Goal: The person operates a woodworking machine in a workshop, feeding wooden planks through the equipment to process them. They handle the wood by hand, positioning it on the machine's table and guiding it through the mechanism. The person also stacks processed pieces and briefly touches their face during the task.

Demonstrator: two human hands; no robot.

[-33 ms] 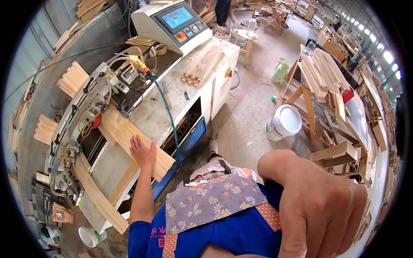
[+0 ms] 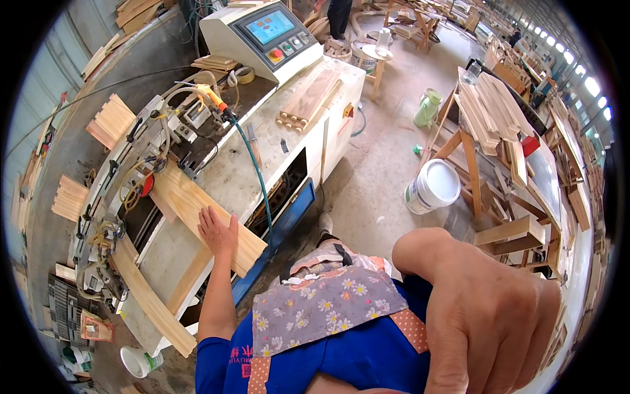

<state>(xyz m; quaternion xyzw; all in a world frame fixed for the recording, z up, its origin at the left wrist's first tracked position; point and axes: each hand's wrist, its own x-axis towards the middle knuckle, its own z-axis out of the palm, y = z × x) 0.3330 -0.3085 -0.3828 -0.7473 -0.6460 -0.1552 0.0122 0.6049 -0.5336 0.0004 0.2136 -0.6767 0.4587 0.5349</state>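
My left hand point(image 2: 218, 231) lies flat, fingers stretched out, on a wide pale wooden board point(image 2: 190, 197). The board slants across the white machine table point(image 2: 262, 151), its far end under the clamps and hoses of the woodworking machine point(image 2: 141, 171). Its near end overhangs the table's front edge. Close to the camera at the lower right, my right hand point(image 2: 492, 308) is raised with its fingers curled in. Whatever is inside those fingers, if anything, is hidden. Another long board point(image 2: 154, 299) rests at the machine's left end, with a narrower piece point(image 2: 190, 279) beside it.
A control panel with a lit screen point(image 2: 270, 27) stands on the machine. Short wooden pieces point(image 2: 308, 98) lie below it. An orange air gun point(image 2: 211, 96) with a teal hose sits behind the board. To the right are a white bucket point(image 2: 438, 184) and stacked planks point(image 2: 492, 108) on trestles.
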